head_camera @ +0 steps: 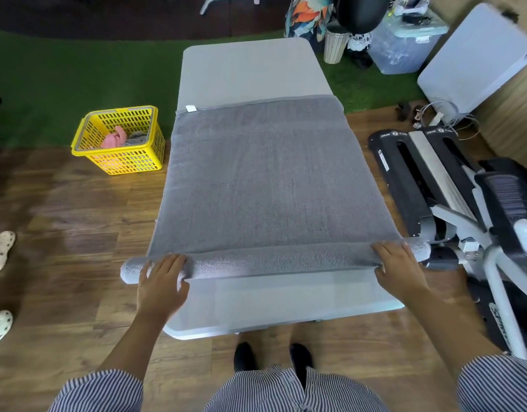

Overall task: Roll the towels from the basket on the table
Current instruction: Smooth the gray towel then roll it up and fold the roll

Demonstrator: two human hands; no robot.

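A large grey towel (pixel 262 179) lies spread flat over the white table (pixel 244 69). Its near end is wound into a thin roll (pixel 274 258) that runs across the table's width. My left hand (pixel 162 281) rests on the roll's left end with fingers laid over it. My right hand (pixel 400 266) lies on the roll's right end the same way. On the floor to the left stands a yellow basket (pixel 119 141) with a pink towel (pixel 115 137) and a grey one (pixel 136 138) inside.
Black and grey exercise machines (pixel 440 188) crowd the table's right side. Plastic bins, a folded white table (pixel 476 58) and cables sit at the back right. Green turf lies behind, wooden floor on the left, with someone's sandals (pixel 0 251) at the far left.
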